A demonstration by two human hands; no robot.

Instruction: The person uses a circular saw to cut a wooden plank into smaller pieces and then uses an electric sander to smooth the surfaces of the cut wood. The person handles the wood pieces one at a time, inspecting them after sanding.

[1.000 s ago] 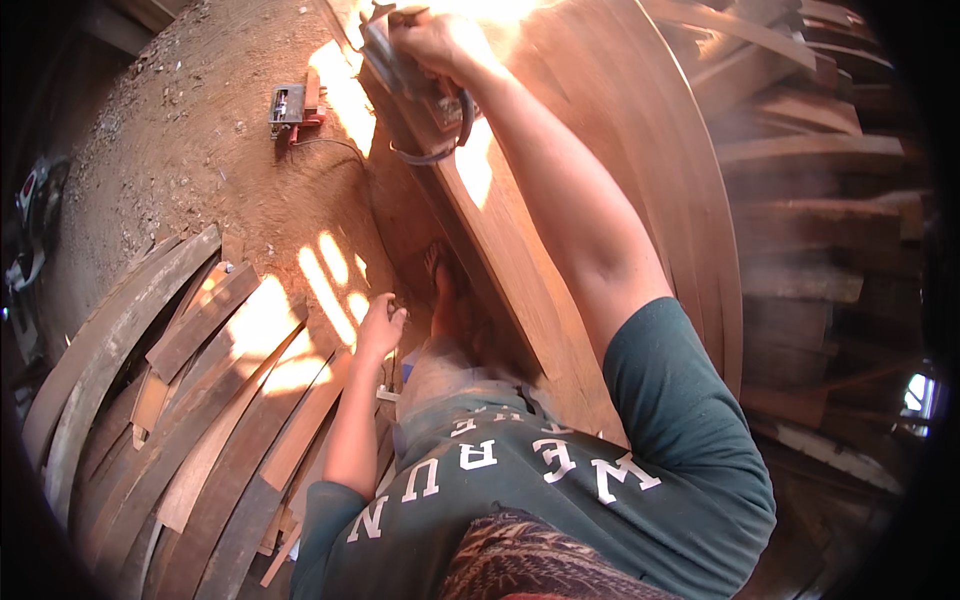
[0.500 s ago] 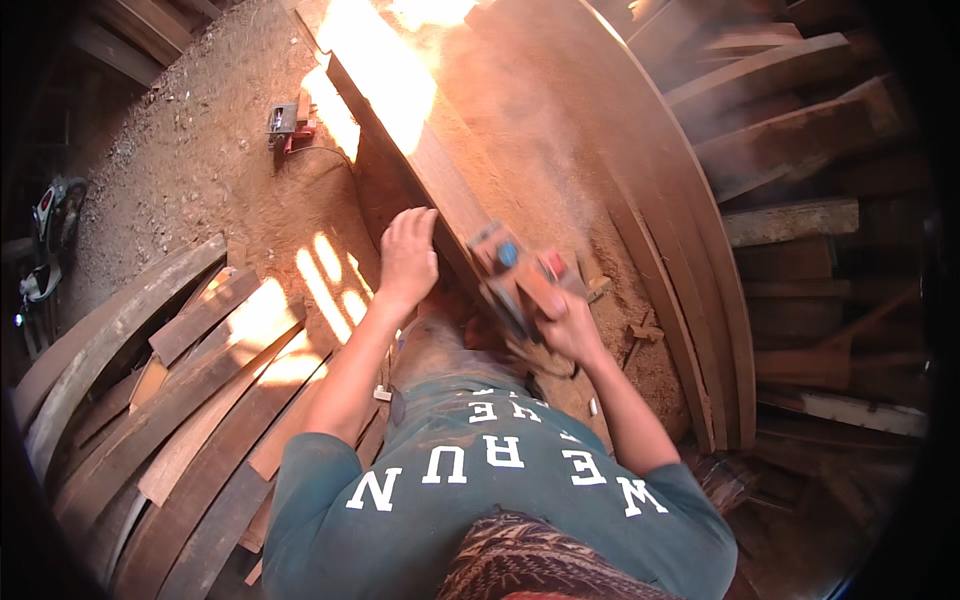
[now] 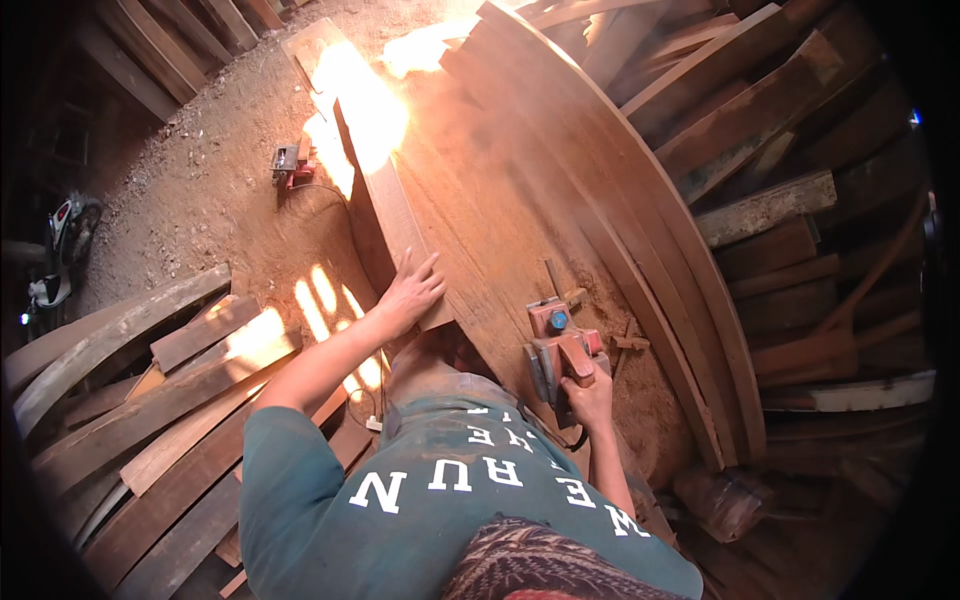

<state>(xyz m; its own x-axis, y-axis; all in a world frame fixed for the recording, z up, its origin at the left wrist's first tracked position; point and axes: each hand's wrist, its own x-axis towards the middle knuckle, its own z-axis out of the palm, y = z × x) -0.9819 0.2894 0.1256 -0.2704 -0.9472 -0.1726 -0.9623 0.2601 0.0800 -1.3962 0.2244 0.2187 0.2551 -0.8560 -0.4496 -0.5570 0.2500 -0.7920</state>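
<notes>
Head view. A long plank (image 3: pixel 385 190) is seen standing on edge, running away from the body toward the sunlit patch at the top. The left hand (image 3: pixel 408 292) is laid flat on its near end, fingers spread, nothing clasped. The right hand (image 3: pixel 590 392) is clenched round the handle of a red electric planer (image 3: pixel 558 355), which is held at the right hip, beside the plank and apart from it, over a broad curved board (image 3: pixel 520 200) (its sole cannot be seen, so contact with that board cannot be told).

Progress, as a judgement: the plank's upper edge looks even and pale where the light falls, which suggests planing is partly done; how much remains cannot be told, since glare hides the far end. Sawdust is spread on the ground (image 3: pixel 190 190).

Packages, labels, signs: no package or sign is made out. White block lettering is carried on the green shirt (image 3: pixel 430 500), across the chest. A small red power tool (image 3: pixel 290 165) lies on the ground left of the plank, its cable trailing. Loose boards are stacked at lower left (image 3: pixel 150 400), more timber at right (image 3: pixel 790 200).
</notes>
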